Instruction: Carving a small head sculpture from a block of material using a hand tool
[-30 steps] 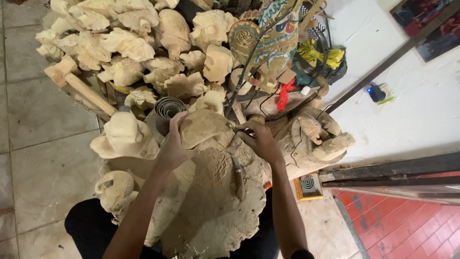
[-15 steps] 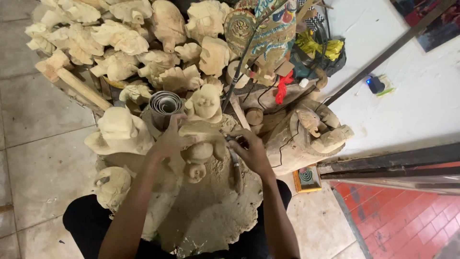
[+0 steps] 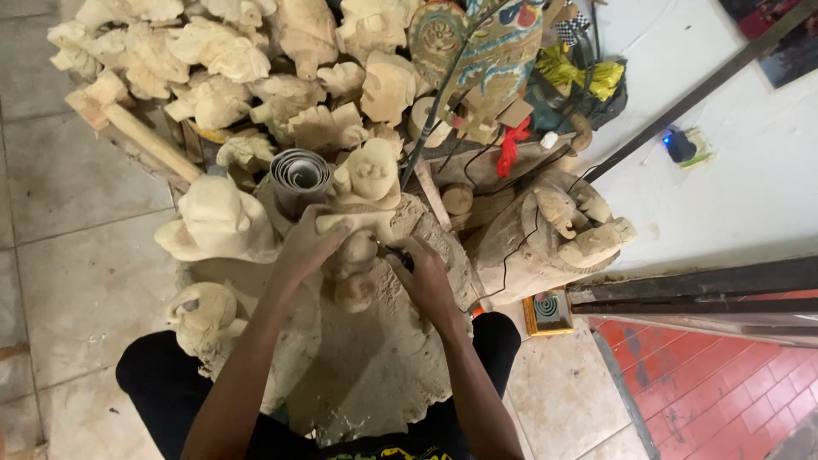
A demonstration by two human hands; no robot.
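Pale tile floor (image 3: 60, 281), dusty; you sit low, big flat wood stump (image 3: 366, 375) between your knees as work bench; small wood figure (image 3: 362, 255) lies on stump top, close to you so you can reach; your left hand (image 3: 307, 247) wraps figure's upper part, fingers curled tight, likely to keep it steady; your right hand (image 3: 422, 273) closed round dark tool (image 3: 397, 254), tip at figure's side; roll of sandpaper (image 3: 300, 175) just behind; heap of carved figures (image 3: 256, 68) farther back.
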